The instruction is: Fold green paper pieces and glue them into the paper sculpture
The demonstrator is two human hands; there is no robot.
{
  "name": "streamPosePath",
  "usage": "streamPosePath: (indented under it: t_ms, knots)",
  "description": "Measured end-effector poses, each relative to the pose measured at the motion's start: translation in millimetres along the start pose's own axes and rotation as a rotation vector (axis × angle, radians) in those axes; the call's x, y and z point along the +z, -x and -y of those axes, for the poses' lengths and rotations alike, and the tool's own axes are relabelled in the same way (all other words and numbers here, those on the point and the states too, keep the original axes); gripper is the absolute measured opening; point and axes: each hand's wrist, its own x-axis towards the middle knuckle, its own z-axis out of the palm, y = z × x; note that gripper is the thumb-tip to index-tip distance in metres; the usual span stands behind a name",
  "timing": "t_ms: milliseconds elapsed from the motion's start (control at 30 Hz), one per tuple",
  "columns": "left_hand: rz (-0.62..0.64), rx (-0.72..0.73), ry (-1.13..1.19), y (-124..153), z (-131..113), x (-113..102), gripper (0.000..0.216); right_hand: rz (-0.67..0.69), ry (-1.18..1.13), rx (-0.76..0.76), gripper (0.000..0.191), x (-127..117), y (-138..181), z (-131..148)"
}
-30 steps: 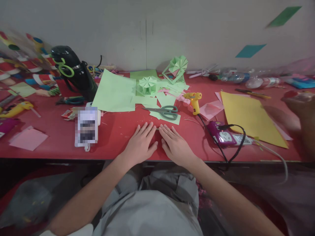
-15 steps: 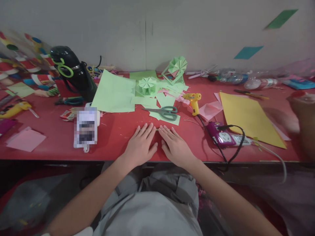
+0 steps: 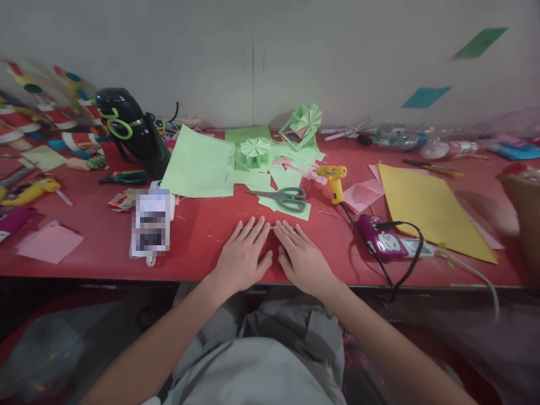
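Note:
My left hand (image 3: 243, 254) lies palm down on the red table, its fingers stretched out. Beside it, my right hand (image 3: 302, 257) is flat too, angled inward so the fingertips nearly meet. A thin green strip or roll (image 3: 272, 228) shows in the small gap between the fingertips; the hands cover the rest of it. Just beyond the fingers are grey-green scissors (image 3: 291, 198) on scraps of light green paper. Behind them stands a pleated green paper wheel shape (image 3: 255, 152), with a second green paper model (image 3: 304, 125) farther back.
A yellow glue gun (image 3: 335, 183) and a purple power strip (image 3: 382, 239) with cords lie to the right, near a yellow sheet (image 3: 430, 208). On the left are a phone (image 3: 151, 222), a black flask (image 3: 135, 132) and pink paper (image 3: 50, 242). Another person's blurred arm (image 3: 523, 208) is at far right.
The whole view has shifted slightly, with things appearing lower. My hands remain flat, and my right fingertips sit a little closer to the left ones.

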Motion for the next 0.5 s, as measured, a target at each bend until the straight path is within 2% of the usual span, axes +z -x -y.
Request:
streamPosePath:
  t_ms: [500]
  knots:
    - [-0.016,0.004,0.027,0.2,-1.6,1.0,0.059,-0.033,0.041,-0.007,0.055,0.4,0.1,-0.6]
